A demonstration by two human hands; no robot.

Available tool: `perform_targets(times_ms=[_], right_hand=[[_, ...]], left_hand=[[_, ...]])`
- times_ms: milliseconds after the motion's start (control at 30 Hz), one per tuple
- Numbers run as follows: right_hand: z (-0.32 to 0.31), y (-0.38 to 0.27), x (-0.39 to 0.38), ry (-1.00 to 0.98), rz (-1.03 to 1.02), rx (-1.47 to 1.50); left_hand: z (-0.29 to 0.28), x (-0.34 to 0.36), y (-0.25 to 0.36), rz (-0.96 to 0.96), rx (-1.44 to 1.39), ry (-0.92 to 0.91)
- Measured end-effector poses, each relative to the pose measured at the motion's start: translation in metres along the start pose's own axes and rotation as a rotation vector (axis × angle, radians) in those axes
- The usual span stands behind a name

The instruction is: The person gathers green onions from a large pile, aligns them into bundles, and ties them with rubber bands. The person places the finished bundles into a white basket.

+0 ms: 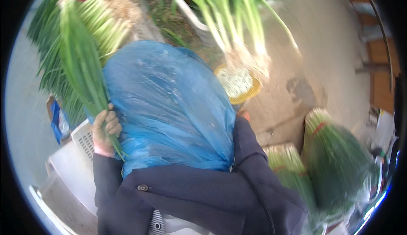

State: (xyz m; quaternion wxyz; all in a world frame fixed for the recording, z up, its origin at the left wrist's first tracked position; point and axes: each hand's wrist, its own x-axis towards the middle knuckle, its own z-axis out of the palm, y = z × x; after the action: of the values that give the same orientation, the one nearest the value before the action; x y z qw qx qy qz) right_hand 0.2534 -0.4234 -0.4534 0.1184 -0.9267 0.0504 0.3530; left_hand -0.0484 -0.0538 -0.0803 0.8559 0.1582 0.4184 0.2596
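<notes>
My left hand [107,127] is closed round the leafy green ends of a bunch of green onions [78,44], at the left edge of a blue plastic sheet [169,103] spread over my lap. The bunch slants up and away, its tips hanging below my fist. Of my right hand [243,114] only a small patch shows past the sheet and the dark sleeve; its fingers are hidden. Just beyond it is a round yellow basket [255,88] with pale cut pieces [235,82] in it. Above the basket, white-stemmed green onions [235,27] stand roots down, blurred.
More green onions [101,16], tied with red bands, are piled at the far left. Tied bundles [335,158] in clear plastic lie on the right. A white perforated crate [83,139] stands by my left wrist. Brown wooden furniture [381,74] is at the far right.
</notes>
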Motion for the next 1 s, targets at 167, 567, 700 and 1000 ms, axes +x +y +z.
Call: perform_targets(times_ms=[167, 567, 700, 1000], right_hand=[[-0.008, -0.004, 0.011, -0.077, -0.069, 0.049], [-0.107, 0.055, 0.060, 0.173, 0.095, 1.634], [-0.254, -0.059, -0.010, 0.000, -0.652, 1.630], [-0.216, -0.343, -0.295, -0.678, -1.360, 0.370]], left_hand=[[0.010, -0.006, -0.003, -0.032, -0.072, 0.029], [0.002, -0.004, -0.004, -0.031, -0.002, 0.020], [0.003, -0.005, -0.004, -0.036, 0.065, 0.153], [0.000, -0.012, -0.007, -0.019, -0.003, 0.033]])
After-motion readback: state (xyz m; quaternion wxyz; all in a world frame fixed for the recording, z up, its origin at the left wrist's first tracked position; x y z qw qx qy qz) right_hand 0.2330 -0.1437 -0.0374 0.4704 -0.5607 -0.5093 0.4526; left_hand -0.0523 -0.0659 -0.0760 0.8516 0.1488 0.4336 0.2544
